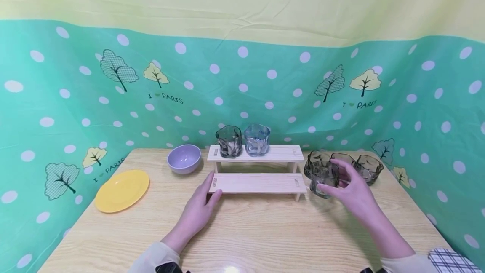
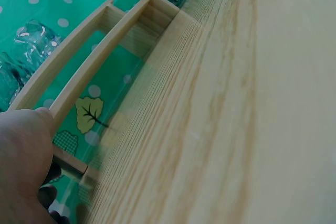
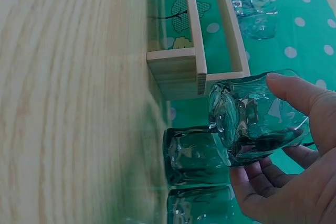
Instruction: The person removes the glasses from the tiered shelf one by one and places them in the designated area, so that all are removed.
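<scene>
My right hand (image 1: 354, 191) holds a smoky grey glass (image 1: 324, 177) between thumb and fingers. In the right wrist view this glass (image 3: 257, 116) is tilted and raised off the table. Behind and beside it stand more grey glasses (image 1: 369, 169), partly hidden by the hand. My left hand (image 1: 198, 205) grips the left end of a two-step wooden rack (image 1: 257, 183), its thumb at the lower board's front edge. On the upper board stand a grey glass (image 1: 229, 141) and, to its right, a light blue glass (image 1: 257, 140).
Left of the rack sits a purple bowl (image 1: 184, 159). Farther left lies a yellow plate (image 1: 122, 191). A polka-dot cloth (image 1: 242, 96) hangs behind the wooden table (image 1: 265, 231) and at its sides. Checked fabric (image 1: 452, 260) shows at the lower right corner.
</scene>
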The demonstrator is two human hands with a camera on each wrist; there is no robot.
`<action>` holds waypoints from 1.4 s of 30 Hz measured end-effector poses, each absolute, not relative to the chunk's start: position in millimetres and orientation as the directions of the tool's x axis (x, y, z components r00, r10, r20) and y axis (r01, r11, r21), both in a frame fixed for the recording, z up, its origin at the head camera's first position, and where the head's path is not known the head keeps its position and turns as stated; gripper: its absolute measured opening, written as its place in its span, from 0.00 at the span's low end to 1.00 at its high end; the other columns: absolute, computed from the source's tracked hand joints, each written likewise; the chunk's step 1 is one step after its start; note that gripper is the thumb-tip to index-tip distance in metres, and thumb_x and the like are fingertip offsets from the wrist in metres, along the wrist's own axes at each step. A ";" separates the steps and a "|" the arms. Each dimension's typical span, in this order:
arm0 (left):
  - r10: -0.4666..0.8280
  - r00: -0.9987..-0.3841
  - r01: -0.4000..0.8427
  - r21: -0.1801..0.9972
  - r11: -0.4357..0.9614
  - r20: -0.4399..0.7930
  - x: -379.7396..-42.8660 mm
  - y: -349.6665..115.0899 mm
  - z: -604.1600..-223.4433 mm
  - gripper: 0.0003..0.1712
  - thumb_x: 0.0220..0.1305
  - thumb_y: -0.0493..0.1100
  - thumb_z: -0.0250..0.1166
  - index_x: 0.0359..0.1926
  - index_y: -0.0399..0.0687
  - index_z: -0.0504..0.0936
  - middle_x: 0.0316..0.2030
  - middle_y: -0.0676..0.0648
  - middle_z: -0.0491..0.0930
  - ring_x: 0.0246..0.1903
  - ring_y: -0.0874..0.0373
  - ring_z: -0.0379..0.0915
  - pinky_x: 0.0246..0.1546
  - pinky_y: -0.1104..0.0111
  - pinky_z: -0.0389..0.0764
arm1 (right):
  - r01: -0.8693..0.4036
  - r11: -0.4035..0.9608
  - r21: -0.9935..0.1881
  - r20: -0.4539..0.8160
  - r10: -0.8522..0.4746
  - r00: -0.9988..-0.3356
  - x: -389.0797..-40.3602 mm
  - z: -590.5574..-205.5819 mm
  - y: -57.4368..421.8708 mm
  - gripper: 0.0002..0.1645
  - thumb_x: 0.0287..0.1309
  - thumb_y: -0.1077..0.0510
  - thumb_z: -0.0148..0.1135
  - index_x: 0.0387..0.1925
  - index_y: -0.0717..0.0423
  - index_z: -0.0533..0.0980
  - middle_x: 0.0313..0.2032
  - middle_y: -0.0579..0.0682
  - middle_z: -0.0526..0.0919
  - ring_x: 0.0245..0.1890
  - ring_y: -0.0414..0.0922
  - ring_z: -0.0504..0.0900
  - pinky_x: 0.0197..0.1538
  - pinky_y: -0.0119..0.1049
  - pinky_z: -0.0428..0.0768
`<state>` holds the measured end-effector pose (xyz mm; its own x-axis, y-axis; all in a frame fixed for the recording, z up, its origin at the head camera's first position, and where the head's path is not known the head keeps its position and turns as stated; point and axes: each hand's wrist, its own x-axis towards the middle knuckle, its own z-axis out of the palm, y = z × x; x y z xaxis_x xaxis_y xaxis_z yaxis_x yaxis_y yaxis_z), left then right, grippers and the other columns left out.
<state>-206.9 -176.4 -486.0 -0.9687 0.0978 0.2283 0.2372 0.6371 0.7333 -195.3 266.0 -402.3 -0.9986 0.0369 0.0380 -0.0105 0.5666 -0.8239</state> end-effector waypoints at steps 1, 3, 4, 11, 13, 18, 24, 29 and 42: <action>0.097 -0.969 0.237 0.733 0.638 0.229 -206.7 -176.3 -485.9 0.42 0.87 0.51 0.61 0.89 0.44 0.55 0.79 0.30 0.66 0.79 0.32 0.62 0.79 0.37 0.63 | -0.009 0.575 -0.818 0.036 0.035 -0.999 -195.7 -403.0 266.6 0.72 0.57 0.35 0.84 0.90 0.47 0.51 0.80 0.75 0.59 0.72 0.81 0.67 0.71 0.75 0.71; 0.094 -0.969 0.235 0.732 0.639 0.228 -206.4 -176.2 -485.9 0.42 0.87 0.51 0.61 0.89 0.44 0.55 0.80 0.30 0.66 0.79 0.32 0.61 0.79 0.37 0.62 | -0.005 0.583 -0.812 0.029 0.033 -0.999 -196.5 -404.6 267.0 0.72 0.57 0.35 0.85 0.90 0.48 0.51 0.81 0.76 0.58 0.72 0.81 0.67 0.72 0.74 0.71; 0.094 -0.969 0.234 0.732 0.640 0.227 -206.3 -176.1 -485.7 0.42 0.87 0.51 0.61 0.89 0.44 0.55 0.80 0.30 0.65 0.79 0.32 0.61 0.80 0.38 0.62 | -0.001 0.589 -0.808 0.026 0.033 -0.999 -196.9 -405.5 267.0 0.72 0.57 0.35 0.85 0.90 0.48 0.51 0.81 0.76 0.57 0.72 0.81 0.67 0.72 0.73 0.72; 0.094 -0.969 0.234 0.732 0.640 0.228 -205.7 -175.4 -485.0 0.41 0.87 0.51 0.61 0.89 0.44 0.56 0.81 0.30 0.64 0.80 0.32 0.60 0.80 0.38 0.61 | 0.026 0.628 -0.777 -0.006 0.034 -0.999 -200.6 -412.9 270.0 0.73 0.56 0.33 0.84 0.90 0.47 0.51 0.83 0.77 0.49 0.70 0.82 0.69 0.65 0.77 0.77; 0.096 -0.969 0.235 0.730 0.642 0.227 -205.7 -175.1 -484.9 0.41 0.87 0.51 0.61 0.89 0.44 0.55 0.81 0.31 0.64 0.80 0.32 0.60 0.80 0.38 0.61 | 0.029 0.639 -0.769 -0.012 0.030 -0.999 -201.7 -415.3 271.2 0.73 0.56 0.32 0.84 0.90 0.47 0.51 0.83 0.77 0.48 0.69 0.82 0.70 0.64 0.78 0.77; 0.098 -0.970 0.233 0.731 0.641 0.223 -205.2 -174.4 -484.8 0.42 0.87 0.51 0.61 0.89 0.45 0.55 0.82 0.32 0.63 0.80 0.33 0.59 0.80 0.38 0.61 | 0.040 0.625 -0.780 -0.029 0.028 -0.999 -203.8 -420.3 272.9 0.73 0.56 0.34 0.85 0.89 0.49 0.52 0.83 0.77 0.50 0.70 0.81 0.70 0.65 0.77 0.76; 0.097 -0.970 0.233 0.731 0.641 0.224 -205.2 -174.7 -485.1 0.42 0.87 0.51 0.61 0.89 0.46 0.55 0.81 0.32 0.64 0.80 0.33 0.60 0.80 0.38 0.62 | 0.059 0.601 -0.797 -0.053 0.028 -0.998 -205.0 -425.6 274.3 0.72 0.55 0.36 0.86 0.89 0.49 0.53 0.81 0.77 0.56 0.70 0.79 0.72 0.65 0.71 0.80; 0.095 -0.970 0.232 0.729 0.644 0.224 -205.4 -175.0 -485.5 0.42 0.87 0.52 0.61 0.89 0.46 0.55 0.81 0.32 0.64 0.80 0.33 0.60 0.80 0.38 0.62 | 0.061 0.616 -0.786 -0.053 0.030 -0.998 -206.7 -429.9 276.2 0.71 0.55 0.37 0.87 0.88 0.49 0.54 0.77 0.77 0.62 0.63 0.72 0.80 0.59 0.69 0.83; 0.093 -0.971 0.228 0.731 0.643 0.222 -205.8 -176.4 -486.8 0.42 0.87 0.54 0.60 0.89 0.46 0.55 0.82 0.32 0.63 0.80 0.33 0.59 0.80 0.38 0.61 | 0.045 0.587 -0.808 -0.042 0.019 -0.999 -208.5 -435.2 278.5 0.68 0.58 0.43 0.87 0.87 0.53 0.55 0.81 0.77 0.55 0.69 0.78 0.72 0.67 0.73 0.77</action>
